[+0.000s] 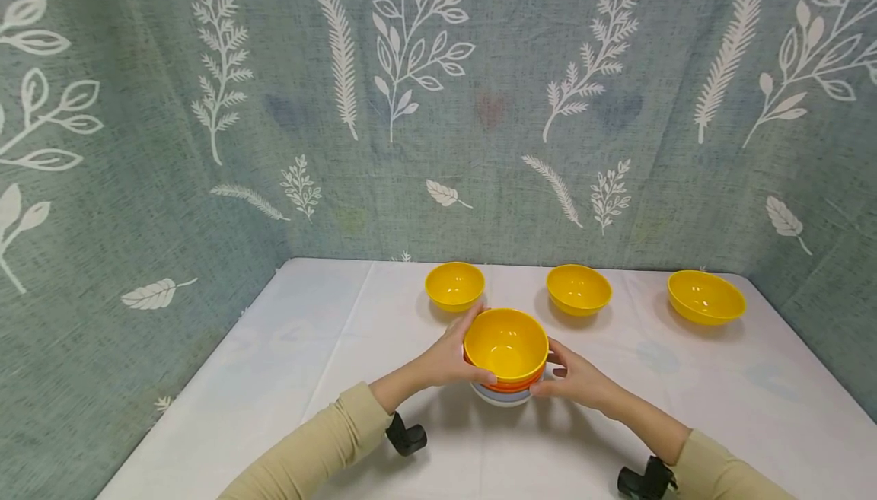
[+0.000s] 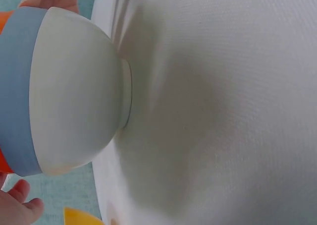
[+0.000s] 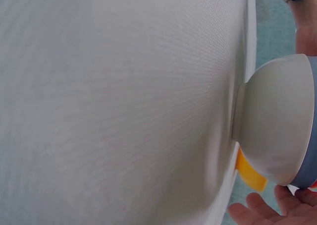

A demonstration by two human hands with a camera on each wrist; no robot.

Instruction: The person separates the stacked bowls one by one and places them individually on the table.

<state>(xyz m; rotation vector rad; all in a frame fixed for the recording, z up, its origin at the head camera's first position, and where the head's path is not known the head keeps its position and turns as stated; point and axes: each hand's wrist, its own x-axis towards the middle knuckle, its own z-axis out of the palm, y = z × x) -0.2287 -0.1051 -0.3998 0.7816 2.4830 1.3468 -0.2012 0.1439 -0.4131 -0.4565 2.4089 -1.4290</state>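
Note:
A stack of nested bowls is between my two hands. On top is a yellow bowl (image 1: 505, 342), above orange bowl rims (image 1: 512, 386). At the bottom is a white bowl (image 2: 79, 93) with a grey-blue band round its rim, also seen in the right wrist view. My left hand (image 1: 448, 355) grips the left side of the stack, thumb across the front and fingers reaching round behind. My right hand (image 1: 578, 378) holds the right side, its thumb low near the grey-blue band. The white bowl's foot is close over the white tablecloth (image 2: 247, 111).
Three yellow bowls stand in a row along the back of the table: a left one (image 1: 455, 287), a middle one (image 1: 578, 290) and a right one (image 1: 706, 298). A patterned green curtain (image 1: 493, 203) hangs behind the table and on both sides.

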